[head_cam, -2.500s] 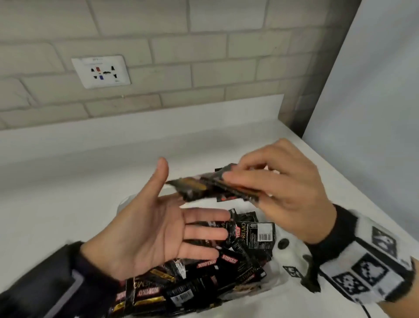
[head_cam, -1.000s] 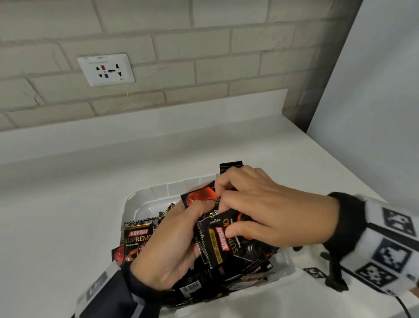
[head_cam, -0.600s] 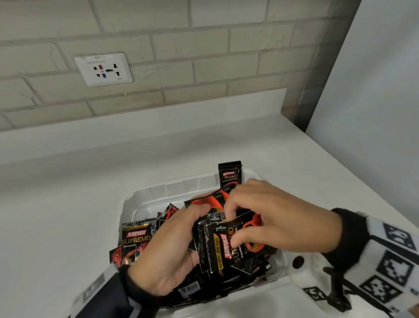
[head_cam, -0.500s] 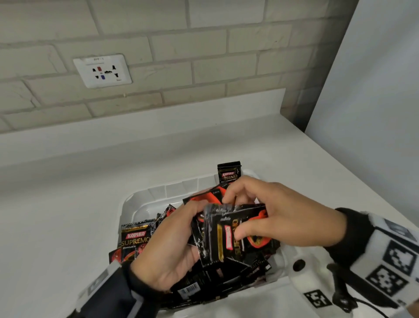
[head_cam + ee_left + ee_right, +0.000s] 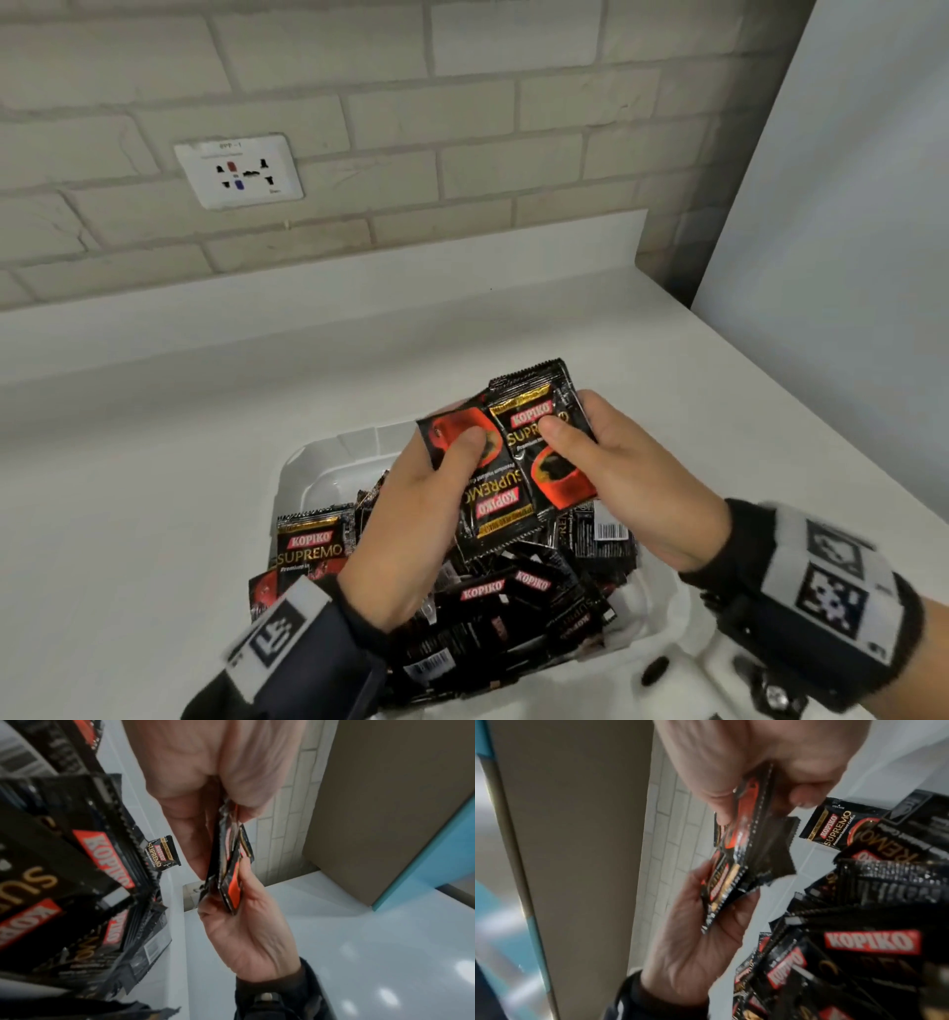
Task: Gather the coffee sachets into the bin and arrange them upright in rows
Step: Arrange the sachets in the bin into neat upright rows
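Both hands hold a small stack of black Kopiko coffee sachets point(image 5: 534, 447) just above the white bin point(image 5: 318, 457). My left hand point(image 5: 436, 493) pinches the stack from the left, thumb on the front. My right hand point(image 5: 616, 473) grips its right side, thumb on the top sachet. One held sachet point(image 5: 495, 506) is printed upside down. The wrist views show the stack edge-on point(image 5: 228, 862) point(image 5: 744, 852) between the hands. Several loose sachets point(image 5: 513, 591) lie jumbled in the bin. One sachet point(image 5: 310, 545) stands upright at its left side.
The bin sits on a white counter point(image 5: 154, 462) against a brick wall with a socket plate point(image 5: 239, 172). A grey panel point(image 5: 847, 257) closes off the right side. A white device point(image 5: 667, 668) lies by the bin's near right corner.
The hands went down into the bin with a bunch of sachets, then rose again. The stack now sits higher, spread flat with its printed faces toward me.
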Motion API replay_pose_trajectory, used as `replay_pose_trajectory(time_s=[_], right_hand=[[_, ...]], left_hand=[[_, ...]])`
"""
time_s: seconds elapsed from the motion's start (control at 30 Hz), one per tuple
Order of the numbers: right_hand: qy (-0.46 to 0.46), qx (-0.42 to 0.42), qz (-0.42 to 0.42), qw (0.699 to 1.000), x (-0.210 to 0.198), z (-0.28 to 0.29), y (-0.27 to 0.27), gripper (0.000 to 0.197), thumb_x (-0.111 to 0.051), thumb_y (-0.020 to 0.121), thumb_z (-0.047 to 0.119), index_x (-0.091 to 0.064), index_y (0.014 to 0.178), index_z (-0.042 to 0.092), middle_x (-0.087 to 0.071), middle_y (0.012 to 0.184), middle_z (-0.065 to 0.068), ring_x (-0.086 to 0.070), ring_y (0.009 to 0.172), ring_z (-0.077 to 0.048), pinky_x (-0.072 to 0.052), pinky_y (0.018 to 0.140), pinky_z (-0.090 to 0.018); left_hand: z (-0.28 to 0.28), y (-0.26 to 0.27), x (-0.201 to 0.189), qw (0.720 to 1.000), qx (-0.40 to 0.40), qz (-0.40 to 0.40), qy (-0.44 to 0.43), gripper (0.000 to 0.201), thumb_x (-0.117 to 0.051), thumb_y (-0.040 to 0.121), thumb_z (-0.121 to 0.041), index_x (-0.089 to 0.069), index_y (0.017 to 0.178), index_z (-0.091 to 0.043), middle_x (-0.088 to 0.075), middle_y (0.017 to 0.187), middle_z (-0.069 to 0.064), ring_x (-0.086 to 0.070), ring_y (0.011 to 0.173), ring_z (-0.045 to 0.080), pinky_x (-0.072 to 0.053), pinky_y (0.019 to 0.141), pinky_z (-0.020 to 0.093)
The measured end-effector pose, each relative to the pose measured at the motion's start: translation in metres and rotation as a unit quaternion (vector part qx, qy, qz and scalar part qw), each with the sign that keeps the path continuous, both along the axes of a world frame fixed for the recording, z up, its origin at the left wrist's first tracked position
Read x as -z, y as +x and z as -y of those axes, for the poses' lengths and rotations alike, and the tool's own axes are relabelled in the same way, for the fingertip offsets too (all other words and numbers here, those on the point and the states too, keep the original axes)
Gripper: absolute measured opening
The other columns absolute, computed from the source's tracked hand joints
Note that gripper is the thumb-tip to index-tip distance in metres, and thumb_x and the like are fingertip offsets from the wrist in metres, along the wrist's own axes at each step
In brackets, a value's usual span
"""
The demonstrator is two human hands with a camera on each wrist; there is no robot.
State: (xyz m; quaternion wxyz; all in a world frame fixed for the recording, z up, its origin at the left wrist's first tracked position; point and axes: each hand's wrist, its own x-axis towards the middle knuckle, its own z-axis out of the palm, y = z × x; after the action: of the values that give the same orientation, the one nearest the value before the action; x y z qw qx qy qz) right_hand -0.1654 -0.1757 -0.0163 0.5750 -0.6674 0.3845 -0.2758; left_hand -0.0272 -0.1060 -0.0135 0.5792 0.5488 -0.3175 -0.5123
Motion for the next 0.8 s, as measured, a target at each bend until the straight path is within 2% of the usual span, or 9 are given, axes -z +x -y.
replay_pose_trajectory(time_s=[0.13, 0.27, 0.33, 0.4, 0.47, 0.57, 0.67, 0.7, 0.8], right_hand=[[-0.022, 0.019, -0.019, 0.999, 0.004, -0.003, 0.006, 0.030, -0.040, 0.094, 0.037, -0.046, 0.115, 0.016, -0.055, 0.116, -0.005, -0.055, 0.106, -0.015, -0.044, 0.098, -0.038], [-0.049, 0.012, -0.025, 0.998, 0.011, -0.008, 0.008, 0.027, -0.038, 0.093, 0.040, -0.047, 0.115, 0.026, -0.055, 0.117, 0.001, -0.053, 0.110, -0.011, -0.041, 0.100, -0.036], [-0.068, -0.015, -0.058, 0.996, 0.008, -0.006, 0.006, 0.036, -0.037, 0.090, 0.047, -0.047, 0.114, 0.022, -0.055, 0.116, -0.003, -0.053, 0.109, -0.015, -0.042, 0.098, -0.034], [-0.108, -0.028, -0.118, 0.987, -0.004, 0.003, 0.000, 0.039, -0.040, 0.087, 0.049, -0.042, 0.114, 0.020, -0.051, 0.112, -0.004, -0.052, 0.099, -0.012, -0.045, 0.086, -0.018], [-0.157, -0.020, -0.126, 0.979, -0.023, 0.013, -0.005, 0.041, -0.054, 0.084, 0.041, -0.034, 0.118, 0.032, -0.045, 0.107, 0.007, -0.046, 0.088, -0.002, -0.040, 0.071, -0.006], [-0.197, -0.093, -0.169, 0.961, -0.044, 0.028, -0.008, 0.062, -0.072, 0.074, 0.033, -0.033, 0.121, 0.042, -0.052, 0.103, 0.013, -0.051, 0.090, -0.004, -0.041, 0.075, -0.014], [-0.197, -0.165, -0.216, 0.942, -0.051, 0.036, -0.006, 0.055, -0.075, 0.073, 0.024, -0.047, 0.119, 0.037, -0.060, 0.090, 0.006, -0.060, 0.090, -0.011, -0.048, 0.084, -0.029], [-0.198, -0.168, -0.227, 0.939, -0.053, 0.039, -0.006, 0.053, -0.075, 0.074, 0.023, -0.051, 0.119, 0.033, -0.060, 0.089, 0.005, -0.060, 0.088, -0.010, -0.049, 0.084, -0.030], [-0.176, -0.178, -0.227, 0.941, -0.059, 0.048, -0.007, 0.035, -0.072, 0.077, 0.016, -0.061, 0.109, 0.023, -0.062, 0.084, 0.006, -0.056, 0.066, -0.007, -0.047, 0.061, -0.017]], left_hand=[[0.001, -0.002, 0.003, 0.996, 0.012, 0.067, -0.057, 0.034, -0.067, 0.066, -0.025, -0.064, 0.098, -0.015, -0.074, 0.092, 0.001, -0.070, 0.085, 0.015, -0.055, 0.070, 0.020], [0.002, 0.002, 0.009, 0.993, -0.015, 0.102, -0.060, 0.035, -0.074, 0.063, -0.018, -0.064, 0.097, -0.017, -0.074, 0.091, -0.002, -0.070, 0.086, 0.013, -0.055, 0.075, 0.022], [0.002, 0.005, 0.012, 0.992, -0.023, 0.112, -0.051, 0.031, -0.075, 0.068, -0.010, -0.064, 0.096, -0.017, -0.074, 0.089, -0.002, -0.070, 0.083, 0.012, -0.054, 0.072, 0.019], [0.002, 0.008, 0.014, 0.991, -0.020, 0.122, -0.046, 0.028, -0.075, 0.071, -0.006, -0.064, 0.095, -0.018, -0.074, 0.086, -0.003, -0.070, 0.081, 0.010, -0.053, 0.068, 0.017], [0.000, 0.009, 0.014, 0.988, -0.002, 0.146, -0.047, 0.027, -0.074, 0.072, -0.007, -0.064, 0.093, -0.021, -0.074, 0.086, -0.008, -0.069, 0.080, 0.007, -0.051, 0.071, 0.017], [-0.003, 0.008, 0.013, 0.984, 0.031, 0.166, -0.056, 0.030, -0.075, 0.072, -0.006, -0.063, 0.095, -0.023, -0.073, 0.088, -0.011, -0.068, 0.081, 0.004, -0.051, 0.071, 0.014], [-0.004, 0.005, 0.012, 0.986, 0.043, 0.151, -0.060, 0.034, -0.077, 0.067, -0.012, -0.063, 0.098, -0.019, -0.074, 0.091, -0.005, -0.069, 0.084, 0.009, -0.054, 0.073, 0.017], [-0.004, 0.005, 0.012, 0.987, 0.045, 0.140, -0.060, 0.037, -0.076, 0.064, -0.018, -0.063, 0.098, -0.018, -0.074, 0.091, -0.003, -0.070, 0.084, 0.011, -0.054, 0.074, 0.019], [-0.004, 0.010, 0.014, 0.991, 0.026, 0.114, -0.056, 0.038, -0.071, 0.060, -0.024, -0.063, 0.096, -0.018, -0.074, 0.090, -0.001, -0.070, 0.085, 0.014, -0.055, 0.072, 0.020]])
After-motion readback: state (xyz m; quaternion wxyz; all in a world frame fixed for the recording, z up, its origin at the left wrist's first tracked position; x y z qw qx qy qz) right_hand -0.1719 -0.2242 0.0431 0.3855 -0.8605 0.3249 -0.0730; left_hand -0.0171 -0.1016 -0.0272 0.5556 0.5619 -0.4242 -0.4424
